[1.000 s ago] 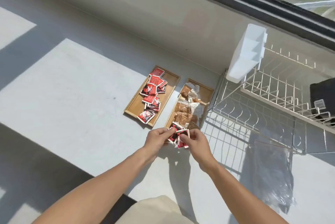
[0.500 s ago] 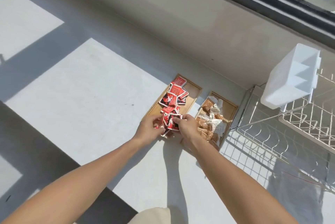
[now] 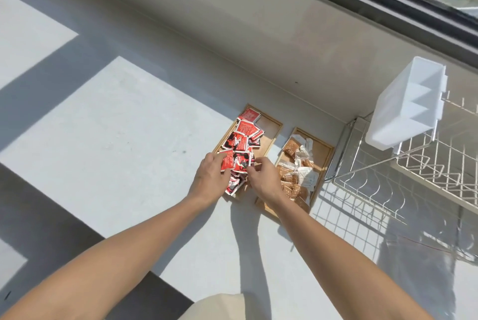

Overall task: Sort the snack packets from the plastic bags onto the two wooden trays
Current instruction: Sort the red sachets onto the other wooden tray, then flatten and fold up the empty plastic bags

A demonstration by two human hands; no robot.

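Red packets point(image 3: 239, 150) under curled fingers point(image 3: 224, 167)

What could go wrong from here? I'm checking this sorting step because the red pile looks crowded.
1. The red packets are heaped along the left side of the left tray; those under the left hand overhang its near edge and may slide onto the counter.
2. The right hand hovers between trays; its forearm crosses the right tray and could nudge the brown packets.
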